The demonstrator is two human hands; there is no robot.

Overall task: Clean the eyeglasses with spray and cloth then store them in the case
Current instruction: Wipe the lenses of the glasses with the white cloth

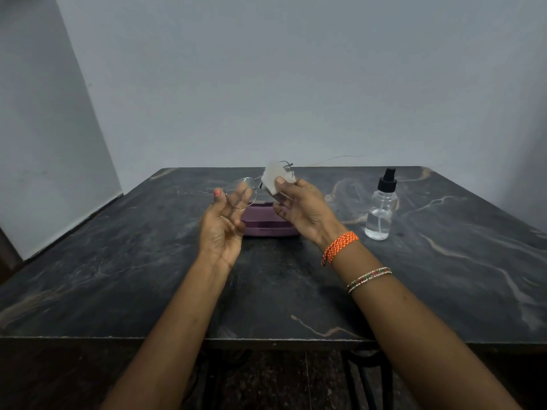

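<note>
The eyeglasses (pixel 242 190) have a thin wire frame and clear round lenses. They are up in the air, above the purple case (pixel 266 224) and in front of the person. One lens shows clearly by the left hand (pixel 223 229). The other lens is hidden behind a small white cloth (pixel 276 177). The glasses run from side to side, a bit higher on the right. One thin arm of the frame sticks out far to the right, past the cloth.

The left hand holds the frame at the bare lens, with the fingers bent around its edge. The right hand (pixel 302 208) pinches the cloth with the thumb on the near side. The cloth is pressed on the covered lens. The two hands are close but not touching.

There is one pair of glasses, one cloth, one case and one spray bottle (pixel 381 207). The case lies flat and closed on the dark stone surface (pixel 118 276), right under the hands. The bottle is clear with a black top. It stands up straight to the right of the case, a little apart from it. The right wrist wears an orange thread band (pixel 340 247) and two thin bangles (pixel 368 279).
</note>
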